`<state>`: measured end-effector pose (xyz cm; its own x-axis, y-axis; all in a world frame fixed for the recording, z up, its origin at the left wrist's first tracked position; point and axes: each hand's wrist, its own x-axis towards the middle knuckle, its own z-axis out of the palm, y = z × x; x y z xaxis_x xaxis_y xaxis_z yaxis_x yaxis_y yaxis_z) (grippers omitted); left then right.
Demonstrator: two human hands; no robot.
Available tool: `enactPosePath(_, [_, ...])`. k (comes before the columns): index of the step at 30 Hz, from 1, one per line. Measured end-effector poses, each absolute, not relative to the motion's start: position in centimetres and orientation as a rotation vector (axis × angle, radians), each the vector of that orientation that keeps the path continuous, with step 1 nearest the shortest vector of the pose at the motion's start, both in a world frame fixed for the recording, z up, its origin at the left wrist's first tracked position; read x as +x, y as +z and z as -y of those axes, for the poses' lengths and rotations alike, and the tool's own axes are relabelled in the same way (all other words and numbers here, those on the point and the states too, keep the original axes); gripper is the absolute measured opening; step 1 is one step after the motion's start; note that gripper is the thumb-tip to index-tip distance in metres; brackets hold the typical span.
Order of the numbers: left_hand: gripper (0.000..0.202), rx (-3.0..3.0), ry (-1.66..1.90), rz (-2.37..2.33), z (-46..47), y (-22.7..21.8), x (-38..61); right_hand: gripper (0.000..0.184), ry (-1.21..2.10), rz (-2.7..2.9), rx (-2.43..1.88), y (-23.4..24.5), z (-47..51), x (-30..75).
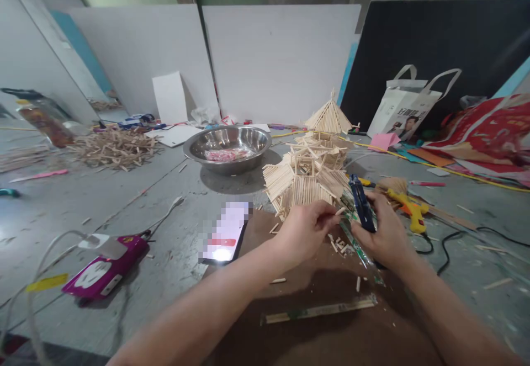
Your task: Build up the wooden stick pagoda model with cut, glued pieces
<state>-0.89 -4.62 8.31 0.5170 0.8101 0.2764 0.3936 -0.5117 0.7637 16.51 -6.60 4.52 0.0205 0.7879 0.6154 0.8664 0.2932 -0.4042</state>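
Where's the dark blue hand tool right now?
Head view, right of centre: the dark blue hand tool is in the right hand, just right of the stick model and left of the yellow glue gun.

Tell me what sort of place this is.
Probably a makeshift craft workspace: a pale wooden-stick pagoda-shaped model, a yellow plastic glue gun and a heap of short pale wooden sticks suggest it.
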Motion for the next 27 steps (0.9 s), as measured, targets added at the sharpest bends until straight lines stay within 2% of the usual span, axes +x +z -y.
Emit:
enactPosePath(4, [0.018, 1.907, 0.902, -0.968, 4.7, 7.1, -0.7, 0.04, -0.076, 1.803, -1.482, 4.0, 6.4, 16.7])
enactPosePath(11, [0.015, 1.91, 0.962, -0.962, 4.5, 6.0, -1.0, 0.037, -0.074, 1.88, -1.421, 4.5, 6.1, 16.2])
enactPosePath(20, [0.008, 1.379, 0.928, -0.9, 3.3, 5.9, -0.7, 0.043, 0.007, 1.878, -1.488, 3.8, 5.8, 15.6])
enactPosePath(23, [0.011, 1.489, 0.946, -0.922, 3.5, 6.3, -0.9, 0.044, 0.006, 1.875, -1.487, 3.6, 5.9, 15.7])
enactPosePath(27, [0.014, 2.031, 0.98, -1.069, 3.6, 8.7, -3.1, 0.043, -0.013, 1.863, -1.491, 3.8, 6.1, 15.8])
